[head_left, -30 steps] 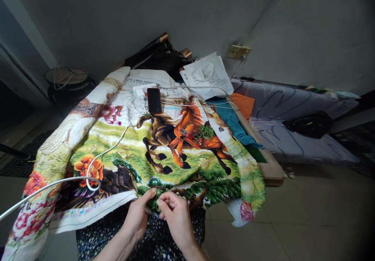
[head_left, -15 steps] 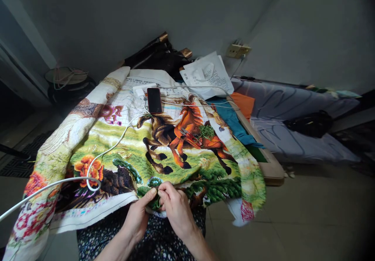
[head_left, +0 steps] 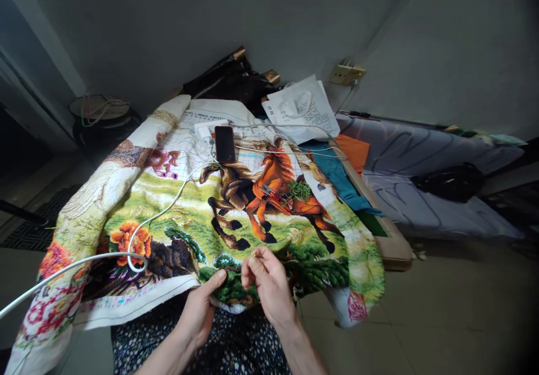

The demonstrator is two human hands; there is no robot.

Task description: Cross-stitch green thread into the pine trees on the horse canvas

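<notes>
The right hand (head_left: 269,285) has lifted from the cross-stitch cloth (head_left: 236,218), fingertips pinched on a needle (barely visible), drawing thread up; the left hand (head_left: 202,307) clamps the cloth's near edge.

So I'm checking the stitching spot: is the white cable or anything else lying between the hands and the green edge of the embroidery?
Nothing visible does. The left hand grips the embroidery edge, the right hand pinches just above it; the white cable loops well off to their left.
</notes>
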